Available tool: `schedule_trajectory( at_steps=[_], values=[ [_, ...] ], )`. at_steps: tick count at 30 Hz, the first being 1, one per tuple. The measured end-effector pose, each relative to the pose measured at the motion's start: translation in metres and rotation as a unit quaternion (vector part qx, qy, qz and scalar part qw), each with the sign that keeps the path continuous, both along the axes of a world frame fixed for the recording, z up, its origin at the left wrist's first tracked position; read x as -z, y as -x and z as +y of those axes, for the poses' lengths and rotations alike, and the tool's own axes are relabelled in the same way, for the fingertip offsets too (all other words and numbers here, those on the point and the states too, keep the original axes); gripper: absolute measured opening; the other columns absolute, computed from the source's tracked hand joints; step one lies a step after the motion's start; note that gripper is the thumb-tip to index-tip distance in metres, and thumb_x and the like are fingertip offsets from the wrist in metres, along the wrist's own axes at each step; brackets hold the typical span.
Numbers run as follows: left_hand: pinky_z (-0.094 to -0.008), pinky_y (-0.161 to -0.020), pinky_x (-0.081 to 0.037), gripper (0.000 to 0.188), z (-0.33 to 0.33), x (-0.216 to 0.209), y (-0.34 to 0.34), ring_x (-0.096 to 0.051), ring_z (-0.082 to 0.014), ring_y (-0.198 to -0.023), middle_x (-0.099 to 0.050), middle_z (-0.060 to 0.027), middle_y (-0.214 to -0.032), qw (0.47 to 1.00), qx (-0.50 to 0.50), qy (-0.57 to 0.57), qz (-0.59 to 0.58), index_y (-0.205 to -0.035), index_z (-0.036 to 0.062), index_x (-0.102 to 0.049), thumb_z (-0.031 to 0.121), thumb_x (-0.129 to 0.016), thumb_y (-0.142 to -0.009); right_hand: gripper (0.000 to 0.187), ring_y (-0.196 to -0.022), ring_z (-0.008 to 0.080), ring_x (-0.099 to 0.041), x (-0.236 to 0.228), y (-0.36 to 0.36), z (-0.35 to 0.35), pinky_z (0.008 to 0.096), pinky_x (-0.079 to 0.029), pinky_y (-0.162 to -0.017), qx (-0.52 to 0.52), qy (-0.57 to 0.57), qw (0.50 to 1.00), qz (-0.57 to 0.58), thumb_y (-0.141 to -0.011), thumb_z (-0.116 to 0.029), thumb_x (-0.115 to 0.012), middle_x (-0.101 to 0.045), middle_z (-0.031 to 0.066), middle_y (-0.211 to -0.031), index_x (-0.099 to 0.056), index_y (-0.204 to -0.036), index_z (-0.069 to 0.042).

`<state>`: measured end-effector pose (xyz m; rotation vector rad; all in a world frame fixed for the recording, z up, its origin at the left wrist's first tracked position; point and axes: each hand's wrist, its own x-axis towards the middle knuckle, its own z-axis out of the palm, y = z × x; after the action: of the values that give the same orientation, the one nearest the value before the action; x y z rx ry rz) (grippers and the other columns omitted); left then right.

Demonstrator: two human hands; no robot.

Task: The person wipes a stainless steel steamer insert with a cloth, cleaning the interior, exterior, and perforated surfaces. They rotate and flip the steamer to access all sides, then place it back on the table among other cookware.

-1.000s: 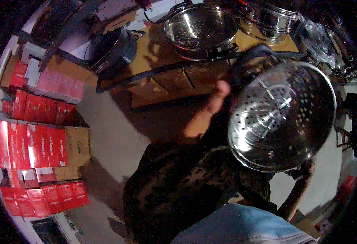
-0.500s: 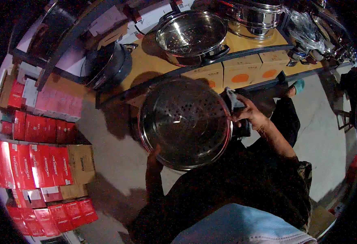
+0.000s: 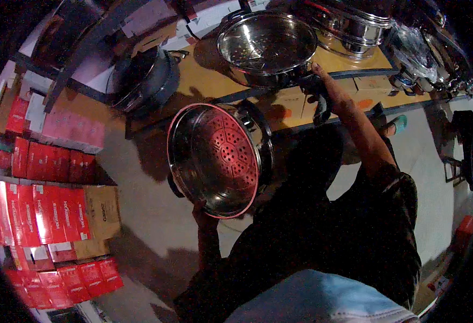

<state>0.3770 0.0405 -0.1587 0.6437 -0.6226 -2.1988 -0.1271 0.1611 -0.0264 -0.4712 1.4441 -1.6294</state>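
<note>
A round steel steamer pan (image 3: 193, 156) with a perforated base and dark side handles is tilted over the floor, its inside glowing reddish. My left hand (image 3: 207, 209), in deep shadow, grips its near rim. My right arm reaches out to the shelf, where my right hand (image 3: 328, 89) is at the handle side of a second steel steamer pan (image 3: 269, 46). The thumb touches that pan's side near the rim. My fingers are curled round something dark hanging below, too shadowed to tell as a handle or a cloth.
Beside the second pan on the yellow shelf (image 3: 207, 67) stand a dark pot (image 3: 145, 81) and stacked steel pots (image 3: 349, 29). Plastic-wrapped metalware (image 3: 417, 54) lies further right. Orange-marked cartons (image 3: 339, 97) sit beneath. Red boxes (image 3: 37, 215) are stacked at left. A person's foot (image 3: 398, 125) shows at right.
My right hand has left the held pan's rim and moved up to the pan on the shelf. The held pan has tipped, and its inside now looks reddish. My left hand stays on its rim.
</note>
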Motion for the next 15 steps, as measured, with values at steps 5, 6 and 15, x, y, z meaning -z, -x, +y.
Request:
schedule_trajectory(
  at_steps=[5, 6, 15],
  values=[
    [-0.0451, -0.094, -0.046, 0.052, -0.006, -0.003, 0.012, -0.055, -0.0303, -0.11, -0.053, -0.0143, -0.125, 0.999, -0.022, -0.025, 0.036, -0.125, -0.0003, -0.046, 0.018, -0.055, -0.077, 0.048, -0.073, 0.0192, -0.06, 0.014, 0.01, -0.037, 0.0322, -0.052, -0.061, 0.053, 0.038, 0.995, -0.079, -0.086, -0.049, -0.054, -0.063, 0.0081, -0.091, -0.057, -0.111, -0.008],
    [-0.0455, -0.093, -0.046, 0.051, -0.007, -0.015, 0.024, -0.056, -0.0303, -0.107, -0.054, -0.0142, -0.122, 0.999, -0.016, -0.012, 0.04, -0.123, -0.0005, -0.048, 0.018, -0.056, -0.077, 0.045, -0.073, 0.0197, -0.06, 0.016, 0.01, -0.045, 0.0324, -0.053, -0.06, 0.057, 0.061, 0.991, -0.102, -0.086, -0.045, -0.056, -0.063, 0.0085, -0.091, -0.057, -0.11, -0.007],
    [-0.0456, -0.086, -0.049, 0.033, -0.02, -0.008, 0.019, -0.059, -0.03, -0.098, -0.06, -0.0136, -0.107, 0.99, -0.127, -0.038, -0.051, -0.104, 0.0014, -0.057, 0.012, -0.056, -0.072, 0.028, -0.072, 0.0212, -0.059, -0.029, -0.044, 0.027, 0.0338, -0.051, -0.059, 0.154, 0.01, 0.979, -0.133, -0.083, -0.023, -0.059, -0.063, 0.0085, -0.087, -0.059, -0.103, -0.004]
  ],
)
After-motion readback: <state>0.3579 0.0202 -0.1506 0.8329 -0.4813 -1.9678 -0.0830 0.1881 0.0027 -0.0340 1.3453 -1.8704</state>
